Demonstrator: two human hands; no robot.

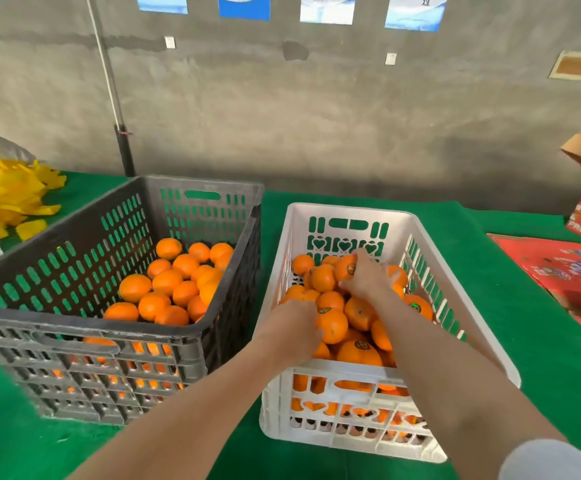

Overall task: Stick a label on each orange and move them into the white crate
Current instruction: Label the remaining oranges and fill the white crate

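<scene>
The right hand (365, 277) reaches deep into the white crate (351, 211). Its fingers and thumb curl around a far orange (345, 268) on top of the pile, which shows a small dark round label. The left hand (296, 323) sits nearer the viewer at the crate's left side. Its knuckles face up and it presses against a near orange (334, 327), also labelled. Its fingertips are hidden, so it is unclear whether it grips this fruit or only rests beside it.

The white crate is roughly half full of oranges, several with labels showing. Just to its left stands a black crate (213, 188) holding a heap of unlabelled oranges (168, 282). Both crates sit on a green table cover (524, 271). A yellow pile (8, 195) lies at far left and red cartons (559, 265) at far right.

Each orange looks firm, round and moderately heavy for its size, with a slightly waxy, dimpled skin. It likely suits a whole-hand cupping hold around its widest part, fingers kept off the label. Squeezing hard could bruise it, and dropping it onto the pile could send neighbours rolling.
</scene>
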